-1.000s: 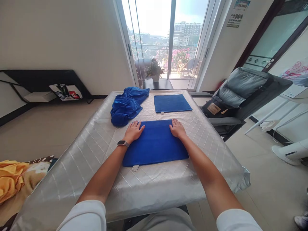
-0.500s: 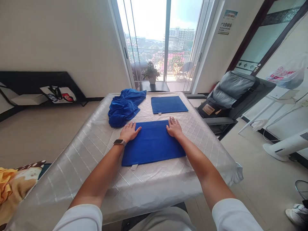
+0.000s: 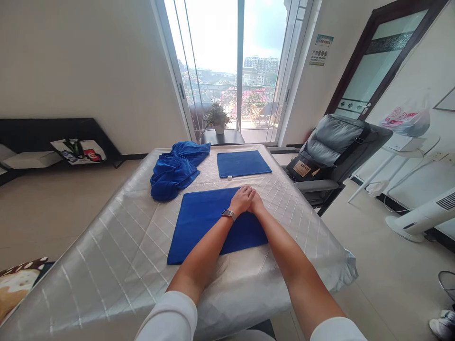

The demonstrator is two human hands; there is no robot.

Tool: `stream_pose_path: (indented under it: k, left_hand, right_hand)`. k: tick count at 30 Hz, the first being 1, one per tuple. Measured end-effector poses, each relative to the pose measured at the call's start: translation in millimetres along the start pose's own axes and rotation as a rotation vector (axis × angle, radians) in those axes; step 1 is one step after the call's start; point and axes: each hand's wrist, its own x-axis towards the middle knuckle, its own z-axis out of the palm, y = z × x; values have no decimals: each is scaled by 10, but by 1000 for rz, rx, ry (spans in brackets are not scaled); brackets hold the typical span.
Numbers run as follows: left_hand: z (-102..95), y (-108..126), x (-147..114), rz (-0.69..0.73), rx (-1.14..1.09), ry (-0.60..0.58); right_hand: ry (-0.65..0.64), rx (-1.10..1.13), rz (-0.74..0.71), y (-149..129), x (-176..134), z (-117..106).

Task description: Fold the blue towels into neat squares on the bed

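A folded blue towel [image 3: 199,218] lies flat on the silver-covered table, partly hidden under my forearms. At its far right corner my left hand [image 3: 242,200] and my right hand [image 3: 256,203] meet. Both hands' fingers are bent and closed at the towel's edge, the left ones partly covering the right ones. A watch [image 3: 228,214] is on my left wrist. Farther back lies a smaller folded blue towel [image 3: 243,164] with a white tag. To its left is a crumpled heap of blue cloth [image 3: 177,170].
The table [image 3: 128,246] has a quilted silver cover hanging over its edges. A grey recliner [image 3: 330,147] with a black bag on it stands to the right. Behind the table, a potted plant [image 3: 218,117] sits before the glass sliding doors. A white tower fan [image 3: 423,220] is at far right.
My left hand has moved right across the towel to meet my right hand at its far right corner. Both hands have gone from lying flat to bent fingers. The camera view has shifted slightly.
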Motion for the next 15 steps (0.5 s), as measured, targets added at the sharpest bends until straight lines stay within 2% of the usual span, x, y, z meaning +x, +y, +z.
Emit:
stream_pose_path:
  k: [3, 6, 9, 15]
  left_hand:
    - [81, -64, -39, 4, -10, -21]
    - [34, -337, -178, -65, 37, -54]
    - [-87, -727, -425, -177, 83, -69]
    - [-418, -1604, -1106, -421, 171, -36]
  right_hand:
    - [4, 11, 30, -3, -3, 2]
    - [19, 64, 81, -35, 23, -3]
    - [25, 102, 104, -60, 48, -8]
    - [8, 109, 110, -65, 48, -21]
